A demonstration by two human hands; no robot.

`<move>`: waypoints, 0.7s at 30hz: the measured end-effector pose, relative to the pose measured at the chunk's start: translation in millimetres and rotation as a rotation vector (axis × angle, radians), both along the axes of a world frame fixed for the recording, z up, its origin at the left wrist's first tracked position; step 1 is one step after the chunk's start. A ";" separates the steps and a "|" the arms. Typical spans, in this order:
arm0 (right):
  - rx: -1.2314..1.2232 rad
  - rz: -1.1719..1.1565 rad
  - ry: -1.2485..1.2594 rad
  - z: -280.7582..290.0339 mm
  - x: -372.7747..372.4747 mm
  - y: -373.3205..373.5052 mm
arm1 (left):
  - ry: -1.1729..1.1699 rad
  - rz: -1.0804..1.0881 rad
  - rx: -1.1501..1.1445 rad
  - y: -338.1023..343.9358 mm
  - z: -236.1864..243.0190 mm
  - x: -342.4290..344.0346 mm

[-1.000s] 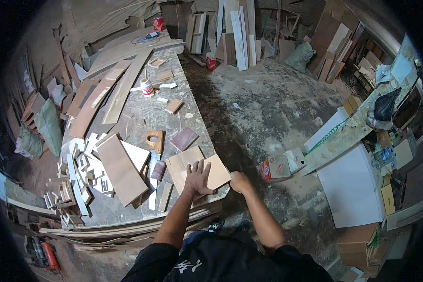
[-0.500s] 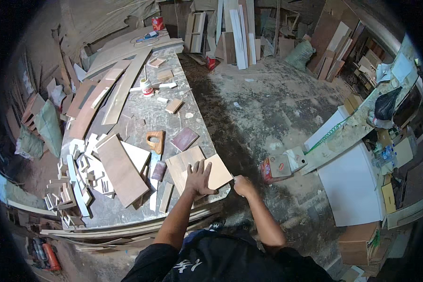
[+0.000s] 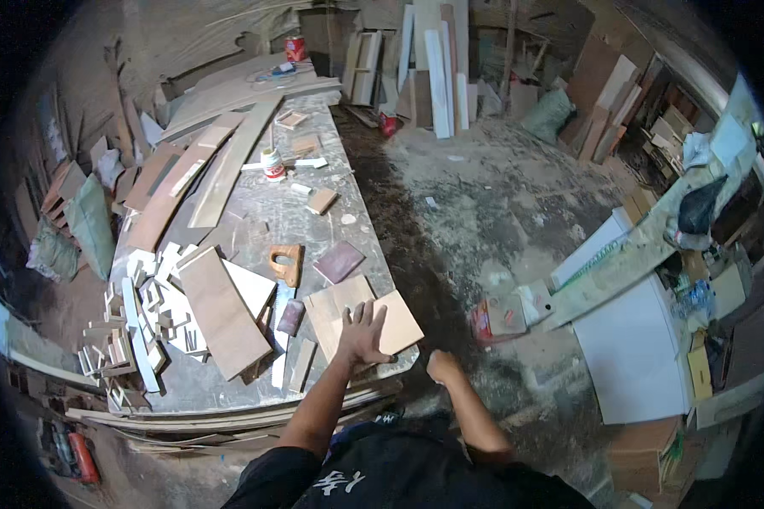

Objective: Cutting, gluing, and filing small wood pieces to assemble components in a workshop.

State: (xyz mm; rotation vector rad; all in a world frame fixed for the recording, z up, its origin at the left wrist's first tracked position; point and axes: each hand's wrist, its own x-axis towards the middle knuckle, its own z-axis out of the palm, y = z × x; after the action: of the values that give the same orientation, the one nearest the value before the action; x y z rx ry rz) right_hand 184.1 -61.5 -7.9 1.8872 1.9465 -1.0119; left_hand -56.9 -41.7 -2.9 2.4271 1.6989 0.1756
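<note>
The left hand (image 3: 363,341), fingers spread, lies on a pale board (image 3: 401,324); the right hand (image 3: 444,368) is curled closed, contents unclear, just off the board's edge. Ahead of the left fingers: a saw (image 3: 292,276) and, farther, a jar (image 3: 272,166) with red-and-white label. White writing (image 3: 338,483) marks the shirt (image 3: 399,471).

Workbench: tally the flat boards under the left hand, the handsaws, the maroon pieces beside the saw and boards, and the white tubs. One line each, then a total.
Flat boards under the left hand: 2
Handsaw: 1
Maroon pieces: 2
White tub: 1
Total: 6
</note>
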 end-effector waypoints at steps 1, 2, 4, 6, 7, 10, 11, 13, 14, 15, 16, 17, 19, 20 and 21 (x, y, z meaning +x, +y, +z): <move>0.047 -0.061 -0.040 5.4 -1.3 -5.9 | -0.007 0.013 -0.013 -3.2 4.7 -1.8; 0.093 -0.119 -0.079 10.5 -3.1 -8.7 | -0.015 0.028 -0.028 -5.9 9.0 -3.5; 0.206 -0.160 -0.028 -4.7 18.1 -4.7 | -0.034 -0.010 -0.001 -2.4 9.5 1.3; 0.374 -0.178 -0.005 -28.7 34.0 -2.9 | -0.048 -0.022 -0.008 -0.6 11.9 5.3; 0.411 -0.212 0.042 -6.4 28.0 -2.0 | -0.040 -0.005 -0.010 -3.1 9.2 -0.5; 0.550 -0.219 0.082 6.3 32.2 7.7 | -0.034 0.012 -0.031 -2.8 14.1 -0.1; 0.540 -0.257 0.122 4.2 35.5 12.2 | -0.050 0.005 -0.026 -2.3 13.8 0.7; 0.505 -0.295 0.172 19.3 27.3 21.1 | -0.079 0.014 0.003 -3.7 11.6 -1.6; 0.494 -0.271 0.181 25.1 21.0 25.3 | -0.075 0.041 -0.004 -4.0 9.8 -3.2; 0.540 -0.292 0.220 30.3 18.5 29.7 | -0.079 0.024 -0.007 -1.2 12.2 -0.9; 0.584 -0.312 0.261 31.3 16.5 36.0 | -0.083 0.009 -0.009 1.5 14.4 0.4; 0.618 -0.277 0.295 9.2 21.3 46.8 | -0.127 0.007 0.009 -0.5 16.4 1.7; 0.564 -0.256 0.335 14.5 8.4 63.9 | -0.093 0.028 -0.006 1.4 15.5 0.1; 0.519 -0.253 0.360 16.3 1.5 73.7 | -0.066 0.027 -0.019 2.0 15.4 -1.5; 0.576 -0.213 0.406 10.1 3.8 86.5 | -0.085 0.013 -0.022 7.1 18.9 3.0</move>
State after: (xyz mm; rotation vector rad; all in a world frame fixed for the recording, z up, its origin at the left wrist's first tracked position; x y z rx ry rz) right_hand 187.9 25.0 2.2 2.3788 2.5218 -1.0309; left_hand -54.0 -34.5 16.0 2.3582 1.6721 0.2570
